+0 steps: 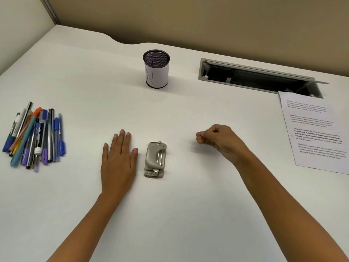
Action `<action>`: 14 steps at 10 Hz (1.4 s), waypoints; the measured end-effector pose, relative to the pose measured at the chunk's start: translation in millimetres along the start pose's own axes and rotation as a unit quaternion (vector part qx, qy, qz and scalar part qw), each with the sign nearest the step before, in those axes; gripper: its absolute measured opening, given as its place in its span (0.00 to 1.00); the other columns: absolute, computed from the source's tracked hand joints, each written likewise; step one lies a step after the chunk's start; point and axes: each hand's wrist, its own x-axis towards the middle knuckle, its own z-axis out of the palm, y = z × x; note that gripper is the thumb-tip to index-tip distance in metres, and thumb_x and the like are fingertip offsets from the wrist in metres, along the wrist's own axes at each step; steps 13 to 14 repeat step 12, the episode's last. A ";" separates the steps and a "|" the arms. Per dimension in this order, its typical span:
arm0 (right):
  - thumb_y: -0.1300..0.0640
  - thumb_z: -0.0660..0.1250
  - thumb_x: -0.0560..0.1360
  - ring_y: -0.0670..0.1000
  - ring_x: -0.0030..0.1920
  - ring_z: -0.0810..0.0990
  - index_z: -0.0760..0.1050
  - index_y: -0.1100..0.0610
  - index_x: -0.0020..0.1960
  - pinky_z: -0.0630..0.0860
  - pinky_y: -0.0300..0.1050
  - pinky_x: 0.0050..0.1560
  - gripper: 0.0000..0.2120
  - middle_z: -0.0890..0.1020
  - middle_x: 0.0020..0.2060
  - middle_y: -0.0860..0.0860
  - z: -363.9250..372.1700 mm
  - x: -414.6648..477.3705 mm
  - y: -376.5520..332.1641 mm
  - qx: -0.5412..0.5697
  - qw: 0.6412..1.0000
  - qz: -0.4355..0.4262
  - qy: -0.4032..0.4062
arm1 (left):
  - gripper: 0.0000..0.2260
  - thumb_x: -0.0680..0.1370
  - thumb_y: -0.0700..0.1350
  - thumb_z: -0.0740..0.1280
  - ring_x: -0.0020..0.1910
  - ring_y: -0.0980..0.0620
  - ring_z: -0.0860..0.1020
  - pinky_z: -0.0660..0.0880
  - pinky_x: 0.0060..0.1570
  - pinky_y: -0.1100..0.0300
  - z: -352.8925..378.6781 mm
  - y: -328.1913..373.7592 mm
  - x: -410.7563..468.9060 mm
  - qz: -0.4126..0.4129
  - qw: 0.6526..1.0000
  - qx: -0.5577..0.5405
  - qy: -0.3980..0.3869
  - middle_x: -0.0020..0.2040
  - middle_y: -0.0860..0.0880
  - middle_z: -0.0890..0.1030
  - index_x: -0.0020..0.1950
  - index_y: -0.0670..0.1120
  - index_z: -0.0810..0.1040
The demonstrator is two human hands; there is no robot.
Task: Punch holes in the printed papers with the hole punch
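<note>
pen cup (156,72), upper centre: paper wrap bears a large "N" | printed paper (317,140), right edge: repeated paragraphs opening "Village life is a peaceful", the rest too small | pens (35,135), left: barrel lettering blurred, unreadable

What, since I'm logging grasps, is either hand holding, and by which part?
Nothing: left hand lies flat beside the hole punch; right hand is curled, empty.

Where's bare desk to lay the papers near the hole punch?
Bare: the wide strip between hole punch and pen cup, and the desk on the punch's near side. Crowded: pens far left, papers and cable slot far right.
</note>
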 end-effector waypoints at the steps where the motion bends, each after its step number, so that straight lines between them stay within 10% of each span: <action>1: 0.72 0.66 0.74 0.55 0.39 0.85 0.72 0.62 0.40 0.82 0.41 0.47 0.08 0.83 0.44 0.63 3.3 3.9 -12.3 0.037 0.999 0.004 -0.018 | 0.27 0.80 0.55 0.44 0.77 0.50 0.56 0.51 0.75 0.49 0.4 0.5 -0.7 0.001 1.000 -0.002 -0.001 0.77 0.48 0.59 0.76 0.46 0.59; 4: 0.73 0.68 0.71 0.53 0.31 0.84 0.79 0.65 0.40 0.83 0.44 0.44 0.05 0.82 0.34 0.58 64.9 65.0 -110.3 -0.158 0.973 -0.161 0.055 | 0.27 0.80 0.55 0.45 0.77 0.50 0.56 0.50 0.75 0.49 3.4 0.3 0.8 0.007 1.000 0.006 -0.007 0.78 0.48 0.58 0.77 0.46 0.58; 5: 0.74 0.66 0.70 0.48 0.25 0.80 0.80 0.66 0.39 0.79 0.36 0.32 0.06 0.81 0.31 0.58 89.0 94.1 -138.7 -0.285 0.920 -0.252 0.092 | 0.26 0.80 0.55 0.45 0.76 0.50 0.57 0.51 0.75 0.49 3.2 -0.9 1.7 0.008 1.000 0.010 -0.004 0.78 0.48 0.59 0.76 0.46 0.59; 8: 0.72 0.65 0.69 0.55 0.40 0.81 0.84 0.62 0.45 0.80 0.46 0.47 0.12 0.85 0.42 0.60 144.8 171.5 -195.6 -0.532 0.774 -0.329 0.092 | 0.26 0.81 0.55 0.46 0.76 0.51 0.58 0.52 0.74 0.49 3.5 -2.4 2.7 0.009 1.000 0.003 0.004 0.77 0.48 0.60 0.76 0.46 0.60; 14: 0.74 0.60 0.66 0.56 0.40 0.80 0.83 0.62 0.41 0.80 0.47 0.47 0.15 0.84 0.39 0.58 150.8 167.6 -193.4 -0.487 0.761 -0.413 0.119 | 0.26 0.81 0.54 0.46 0.76 0.50 0.58 0.53 0.73 0.48 3.7 -2.9 2.5 0.011 1.000 -0.006 0.012 0.77 0.48 0.60 0.76 0.46 0.61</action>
